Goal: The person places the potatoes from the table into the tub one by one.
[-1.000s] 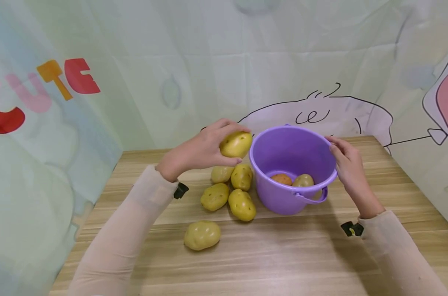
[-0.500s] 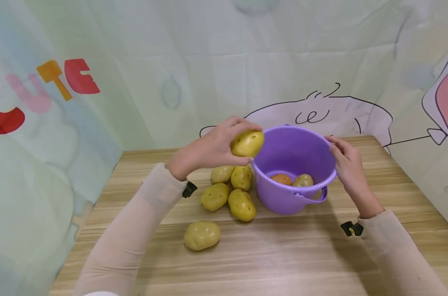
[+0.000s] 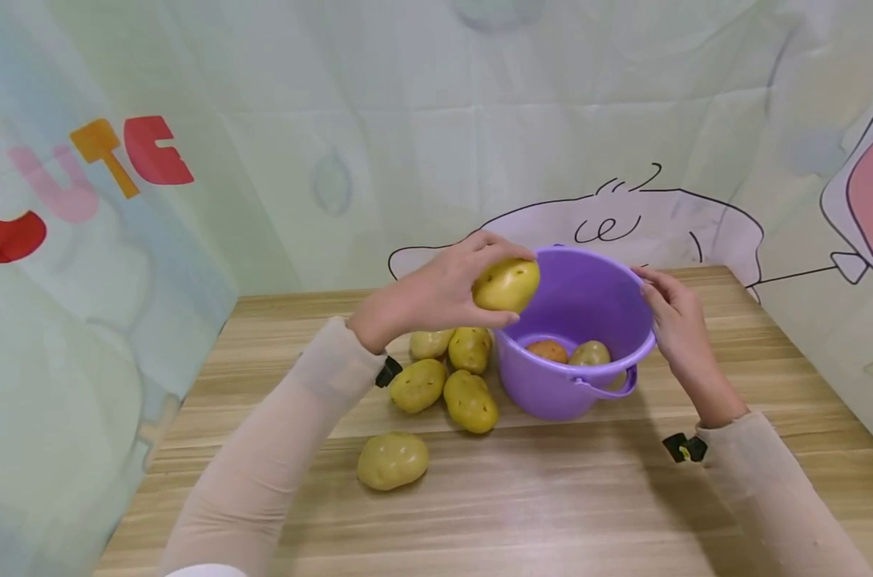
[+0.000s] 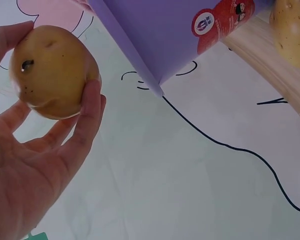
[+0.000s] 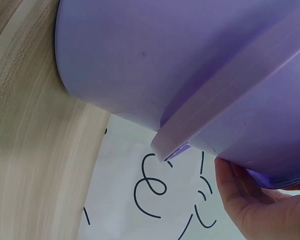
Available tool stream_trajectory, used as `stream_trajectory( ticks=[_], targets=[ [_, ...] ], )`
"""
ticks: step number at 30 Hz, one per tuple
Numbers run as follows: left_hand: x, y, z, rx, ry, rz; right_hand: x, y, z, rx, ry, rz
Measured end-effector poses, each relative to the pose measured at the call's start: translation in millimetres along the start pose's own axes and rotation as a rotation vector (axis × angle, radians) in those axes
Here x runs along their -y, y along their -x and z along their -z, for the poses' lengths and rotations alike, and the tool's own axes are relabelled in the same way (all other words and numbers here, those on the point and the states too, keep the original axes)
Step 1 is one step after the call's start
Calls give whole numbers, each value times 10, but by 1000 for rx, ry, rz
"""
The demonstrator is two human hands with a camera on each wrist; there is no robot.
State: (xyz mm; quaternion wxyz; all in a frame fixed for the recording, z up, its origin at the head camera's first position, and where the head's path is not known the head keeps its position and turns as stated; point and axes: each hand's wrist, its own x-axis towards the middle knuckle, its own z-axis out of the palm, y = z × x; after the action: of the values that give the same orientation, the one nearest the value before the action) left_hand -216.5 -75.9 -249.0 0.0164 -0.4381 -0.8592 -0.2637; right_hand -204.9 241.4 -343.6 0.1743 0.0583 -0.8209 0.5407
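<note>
A yellow potato (image 3: 508, 286) is gripped between the thumb and fingers of my left hand (image 3: 454, 280), held above the left rim of a purple bucket (image 3: 551, 393). The left wrist view shows the same potato (image 4: 55, 72) beside the bucket wall (image 4: 155, 30). At the bucket's right side, my right hand (image 3: 677, 324) pinches the rim; in the right wrist view its fingers (image 5: 235, 192) curl at that edge. Inside the bucket lie an orange-brown potato (image 3: 547, 350) and a pale potato (image 3: 591, 353).
Several potatoes (image 3: 418, 386) cluster on the wooden table (image 3: 537, 513) left of the bucket. One more potato (image 3: 393, 461) lies nearer the front. The bucket's handle (image 3: 612, 389) hangs at its front right. A printed curtain (image 3: 407, 120) stands behind the table.
My left hand has moved right with the potato, from beside the bucket to over its left rim. The right hand stays on the rim, and the bucket keeps its place.
</note>
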Motion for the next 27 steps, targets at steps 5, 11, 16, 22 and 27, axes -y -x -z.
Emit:
stream_trajectory(
  ticks=[5, 11, 16, 22, 27],
  targets=[
    [-7, -55, -57, -3, -10, -16, 3, 4, 4, 4, 7, -8],
    [-23, -99, -119, 11, 1, -18, 2, 7, 7, 9, 7, -6],
    [-34, -131, -162, 20, 8, -25, -1, 6, 5, 8, 8, -1],
    [-39, -155, -206, 32, 9, -34, -1, 9, 5, 11, 15, -6],
    [-50, -179, -233, 49, 20, -37, 0, 9, 5, 9, 21, -6]
  ],
)
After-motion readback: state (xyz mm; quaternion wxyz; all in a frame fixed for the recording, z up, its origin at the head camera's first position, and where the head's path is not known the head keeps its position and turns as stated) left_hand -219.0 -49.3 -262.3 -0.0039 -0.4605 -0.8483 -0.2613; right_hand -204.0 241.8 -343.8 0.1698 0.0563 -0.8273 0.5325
